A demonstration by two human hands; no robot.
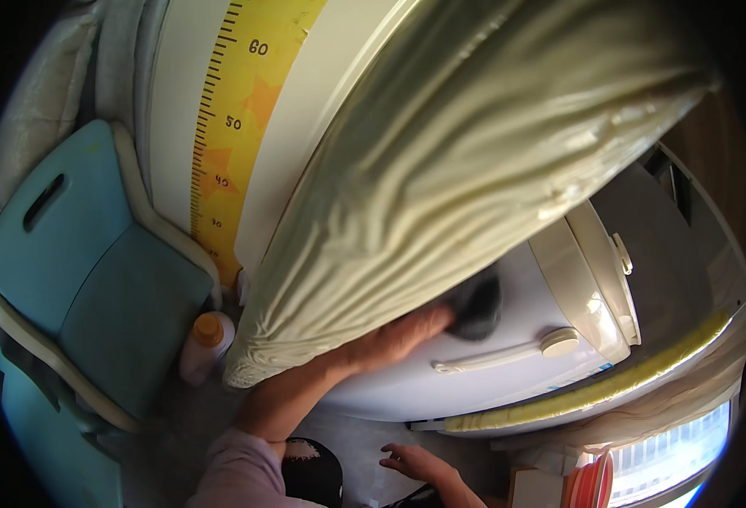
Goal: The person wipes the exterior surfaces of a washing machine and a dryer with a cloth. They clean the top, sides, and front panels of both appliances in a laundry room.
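My left hand [414, 330], at the end of a bare forearm below a pale pink sleeve, reaches right under the edge of a wrinkled cream cloth cover [404, 209]. Its fingers appear closed on a blurred dark object [479, 308] against the side of a white plastic storage bin [519, 305]; the cloth partly hides both. Beige lid, latch and a side handle [500, 357] belong to the bin. Low in the view, my right hand [418, 462] hangs with its fingers apart and holds nothing, near my dark-clad legs [312, 473].
A folding teal stool with a backrest [103, 279] stands at left, beside a bottle with an orange cap [206, 336]. A yellow height chart [239, 120] runs up a white panel. Yellow edge padding [592, 394] lies right of the bin, near a curtain [652, 406] and bright window [677, 451].
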